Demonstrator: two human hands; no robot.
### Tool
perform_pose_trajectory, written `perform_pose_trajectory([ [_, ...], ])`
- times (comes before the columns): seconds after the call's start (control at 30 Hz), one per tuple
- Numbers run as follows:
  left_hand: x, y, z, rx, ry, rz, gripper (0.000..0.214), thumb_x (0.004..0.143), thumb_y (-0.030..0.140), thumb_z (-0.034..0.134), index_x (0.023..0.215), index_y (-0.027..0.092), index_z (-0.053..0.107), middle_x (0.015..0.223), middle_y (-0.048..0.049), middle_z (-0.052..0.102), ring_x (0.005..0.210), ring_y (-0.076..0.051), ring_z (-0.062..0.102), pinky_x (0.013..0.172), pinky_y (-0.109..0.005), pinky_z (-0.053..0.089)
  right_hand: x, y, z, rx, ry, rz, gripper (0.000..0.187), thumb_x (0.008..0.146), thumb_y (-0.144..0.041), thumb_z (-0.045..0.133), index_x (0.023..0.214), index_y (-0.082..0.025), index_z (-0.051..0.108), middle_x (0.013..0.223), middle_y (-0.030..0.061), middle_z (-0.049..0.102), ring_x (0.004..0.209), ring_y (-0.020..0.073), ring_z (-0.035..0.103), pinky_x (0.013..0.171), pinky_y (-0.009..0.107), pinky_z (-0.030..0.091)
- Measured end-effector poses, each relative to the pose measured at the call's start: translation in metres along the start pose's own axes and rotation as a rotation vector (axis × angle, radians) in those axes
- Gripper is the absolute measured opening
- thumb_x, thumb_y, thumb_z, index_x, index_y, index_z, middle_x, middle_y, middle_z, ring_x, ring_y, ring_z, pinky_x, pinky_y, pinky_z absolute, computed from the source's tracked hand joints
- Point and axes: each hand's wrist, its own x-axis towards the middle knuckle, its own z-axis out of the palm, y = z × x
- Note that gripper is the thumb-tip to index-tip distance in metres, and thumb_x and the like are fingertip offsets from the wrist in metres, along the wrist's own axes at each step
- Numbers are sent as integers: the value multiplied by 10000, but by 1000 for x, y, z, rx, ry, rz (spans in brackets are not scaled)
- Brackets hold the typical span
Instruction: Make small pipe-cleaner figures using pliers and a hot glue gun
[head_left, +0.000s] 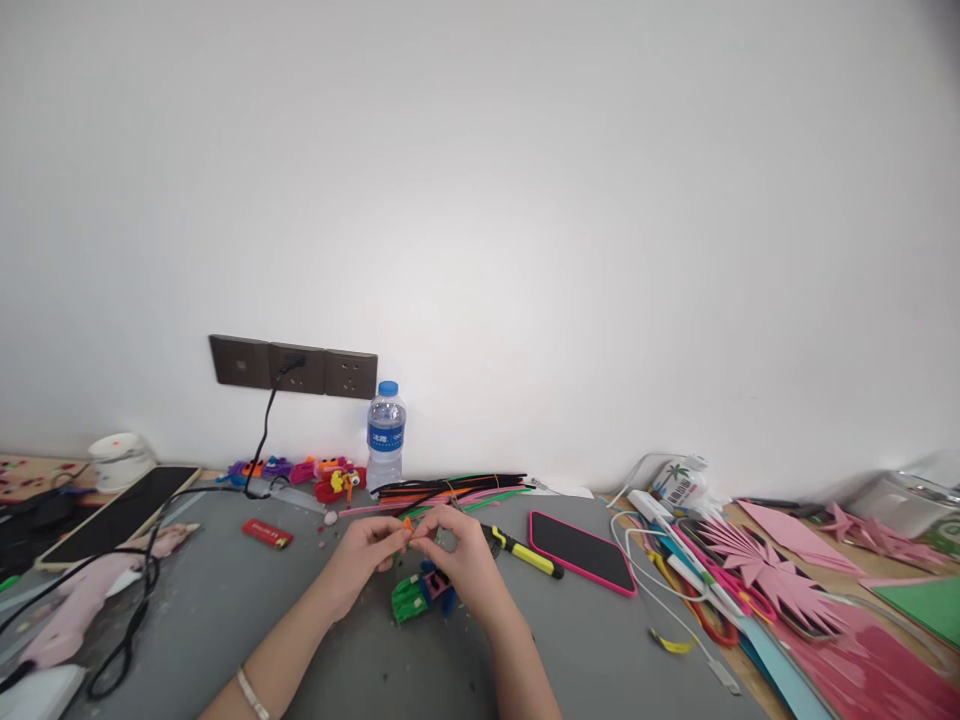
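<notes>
Over the grey mat (352,665), the fingertips of my left hand (365,562) and my right hand (461,553) meet in a pinch. A small orange piece (407,523) shows between them, perhaps a bit of pipe cleaner; its full shape is hidden by the fingers. Just below lies a small fuzzy green figure (409,598) with pink and blue parts, partly behind my right hand. Behind the hands, a bundle of pipe cleaners (450,490) in black, orange, pink and green lies along the wall. A yellow utility knife (531,556) rests right of my right hand.
A water bottle (385,440) stands against the wall beside colourful fuzzy figures (337,480). Left are a pink glue gun (82,605) with a black cord and a red packet (267,533). A phone (583,552), white cables, scissors (739,590) and pink paper (862,650) lie right.
</notes>
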Motion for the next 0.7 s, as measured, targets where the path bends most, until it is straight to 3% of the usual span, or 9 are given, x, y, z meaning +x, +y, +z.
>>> perform_pose_trajectory([
  [0.3, -5, 13, -7, -25, -189, -84, 373, 671, 488, 781, 601, 142, 660, 586, 34, 470, 497, -61, 265, 468, -212, 191, -1, 1, -3, 145, -44, 95, 159, 753, -296, 745, 699, -186, 644, 711, -8, 636, 713, 152, 555, 683, 265, 428],
  [0.53, -12, 17, -15, 106, -407, -149, 316, 665, 448, 793, 622, 141, 731, 519, 11, 529, 472, -75, 331, 489, -240, 211, -6, -7, -9, 424, -371, 251, 427, 630, -390, 849, 970, -199, 674, 669, -45, 593, 604, 114, 516, 598, 246, 417],
  [0.7, -15, 18, -13, 145, -436, -145, 329, 636, 481, 795, 638, 156, 747, 522, 2, 567, 503, -95, 375, 527, -242, 233, -9, -10, -9, 446, -418, 250, 258, 658, -383, 830, 806, -192, 738, 630, -21, 614, 595, 118, 519, 588, 252, 410],
])
